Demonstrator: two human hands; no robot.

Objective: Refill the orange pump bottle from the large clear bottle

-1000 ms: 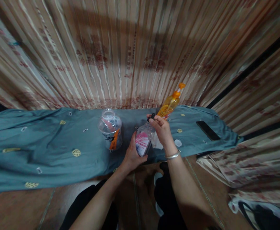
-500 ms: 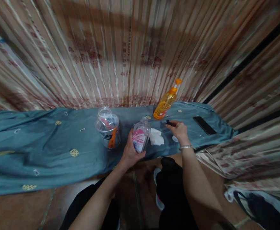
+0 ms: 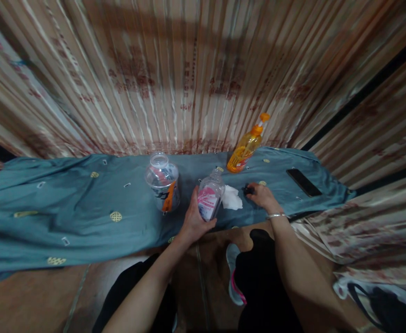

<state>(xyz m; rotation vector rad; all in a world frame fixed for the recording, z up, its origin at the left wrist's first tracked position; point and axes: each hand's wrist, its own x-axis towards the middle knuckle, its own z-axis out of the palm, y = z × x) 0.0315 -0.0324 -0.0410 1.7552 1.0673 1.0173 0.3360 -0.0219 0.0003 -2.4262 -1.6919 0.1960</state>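
Observation:
My left hand [image 3: 199, 219] is wrapped round a clear, open-necked plastic bottle [image 3: 210, 196] with a pink and white label. The bottle stands slightly tilted at the near edge of the cloth. Between the fingertips of my right hand [image 3: 262, 196] is a small black cap-like piece [image 3: 248, 189], low over the cloth. A crumpled white tissue [image 3: 232, 198] lies between the bottle and this hand. To the left, a clear plastic tub [image 3: 164, 189] with an orange and black label has a narrower clear container [image 3: 159, 160] at its top.
Behind the bottle stands an orange pump bottle [image 3: 244, 150] with yellow-orange liquid. A black phone [image 3: 303, 182] lies at the right on the blue-green cloth [image 3: 85, 203]. A pleated curtain [image 3: 175, 78] rises along the back. A black bag [image 3: 390, 307] is at lower right.
My right hand has moved down, bringing the black piece closer to the cloth near the tissue. My left hand keeps its hold on the clear bottle. The whole view has shifted slightly.

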